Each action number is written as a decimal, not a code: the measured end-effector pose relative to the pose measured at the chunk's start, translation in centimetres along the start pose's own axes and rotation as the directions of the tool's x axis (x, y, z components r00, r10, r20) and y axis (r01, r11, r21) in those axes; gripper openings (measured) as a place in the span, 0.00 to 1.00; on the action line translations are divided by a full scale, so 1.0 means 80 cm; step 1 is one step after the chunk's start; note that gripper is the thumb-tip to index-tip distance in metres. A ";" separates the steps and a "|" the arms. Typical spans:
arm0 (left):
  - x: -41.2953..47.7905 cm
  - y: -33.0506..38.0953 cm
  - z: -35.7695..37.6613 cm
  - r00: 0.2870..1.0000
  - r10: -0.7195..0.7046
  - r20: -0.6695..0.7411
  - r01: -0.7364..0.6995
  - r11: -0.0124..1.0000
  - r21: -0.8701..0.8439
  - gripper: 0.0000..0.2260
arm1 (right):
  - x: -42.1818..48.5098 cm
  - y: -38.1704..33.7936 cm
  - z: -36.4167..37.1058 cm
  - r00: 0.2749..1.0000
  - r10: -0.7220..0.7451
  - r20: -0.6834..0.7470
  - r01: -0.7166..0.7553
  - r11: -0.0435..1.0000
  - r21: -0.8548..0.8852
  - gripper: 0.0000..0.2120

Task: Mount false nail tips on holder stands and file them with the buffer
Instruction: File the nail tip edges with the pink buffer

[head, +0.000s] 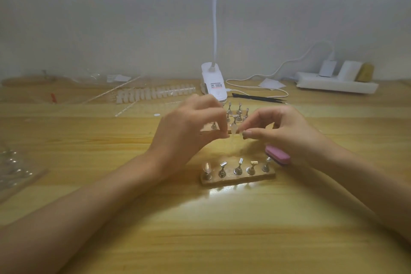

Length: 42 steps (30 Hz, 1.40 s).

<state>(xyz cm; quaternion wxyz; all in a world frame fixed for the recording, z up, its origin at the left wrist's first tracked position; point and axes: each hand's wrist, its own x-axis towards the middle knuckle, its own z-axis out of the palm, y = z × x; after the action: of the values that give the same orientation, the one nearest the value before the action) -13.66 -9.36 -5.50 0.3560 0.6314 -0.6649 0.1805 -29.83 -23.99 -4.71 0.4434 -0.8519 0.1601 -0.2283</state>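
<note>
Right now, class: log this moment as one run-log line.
stage: mounting | left hand and right hand: pinch clear nail tip | pink buffer: lying on table | near base: leftmost stand carries mounted tip

A: Where does the head view look from?
B: From above the near edge of the wooden table (222,240), facing forward and down toward the wall (133,18) at 12 o'clock.
A: How near?
B: Close. Forearms enter from 7 and 4 o'clock; the left hand (186,127) and right hand (287,131) meet at a nail tip (233,130) near centre.
</note>
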 end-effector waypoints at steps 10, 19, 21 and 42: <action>0.009 0.002 -0.015 0.762 -0.523 0.383 0.643 0.539 -0.544 0.06 | 0.003 0.012 0.000 0.980 -0.191 -0.051 0.176 0.961 -0.212 0.09; -0.014 0.002 -0.005 0.818 -0.446 0.362 0.574 0.618 -0.537 0.04 | 0.001 -0.006 -0.064 0.939 0.289 0.184 -0.140 0.814 -0.563 0.18; -0.020 0.001 -0.002 0.819 -0.429 0.380 0.573 0.635 -0.518 0.04 | -0.007 -0.001 -0.063 0.875 0.403 0.268 -0.183 0.789 -0.587 0.13; -0.013 0.002 0.006 0.817 -0.434 0.381 0.557 0.419 -0.717 0.06 | -0.010 0.008 0.023 0.986 0.108 0.128 -0.151 0.902 0.404 0.13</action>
<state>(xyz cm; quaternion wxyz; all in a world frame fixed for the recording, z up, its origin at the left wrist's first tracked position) -13.97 -8.91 -6.53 0.5916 0.5781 -0.4775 -0.2964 -29.59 -22.72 -6.41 0.6348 -0.7372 0.1418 -0.1830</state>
